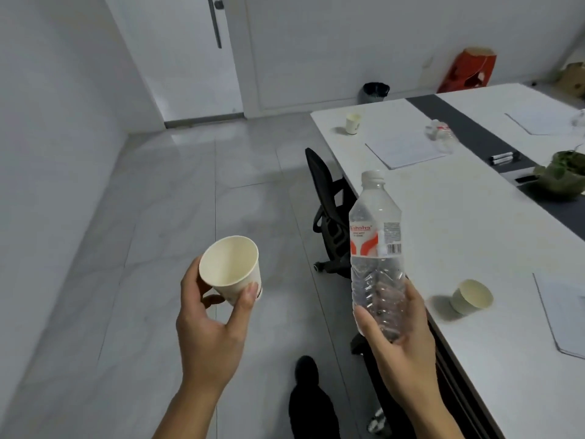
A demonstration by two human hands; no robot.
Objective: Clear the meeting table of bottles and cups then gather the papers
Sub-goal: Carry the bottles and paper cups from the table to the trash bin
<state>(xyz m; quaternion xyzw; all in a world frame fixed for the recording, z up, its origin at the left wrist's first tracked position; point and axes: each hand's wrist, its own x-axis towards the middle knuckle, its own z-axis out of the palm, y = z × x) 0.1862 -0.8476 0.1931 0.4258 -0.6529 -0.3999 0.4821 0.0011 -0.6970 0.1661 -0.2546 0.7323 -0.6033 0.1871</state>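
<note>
- Left hand (209, 324) first: thumb (248, 296) and fingers are curled round a paper cup (231, 267). Its mouth is tipped toward the camera, and it is held out over the floor, well left of the table.
- Right hand (399, 337) has its fingers wrapped round the lower end of a clear water bottle (376, 248). The bottle is upright, with a white cap on and a red-and-white label.
- On the white meeting table (474, 223), near that right hand, a second cup (471, 296) lies on its side.
- Farther along, a crumpled bottle (441, 131) lies by the far corner of a sheet of paper (405, 150).
- A third cup (353, 122) stands upright near the table's far-left corner.
- More paper: a near sheet (560, 315) at the right edge of view, and a far sheet (541, 122) beyond the dark strip.
- Black markers (503, 159) and a potted plant (563, 172) sit on that strip.
- An office chair (329, 213) is tucked at the table's left side, and a waste bin (375, 91) stands by the far wall.
</note>
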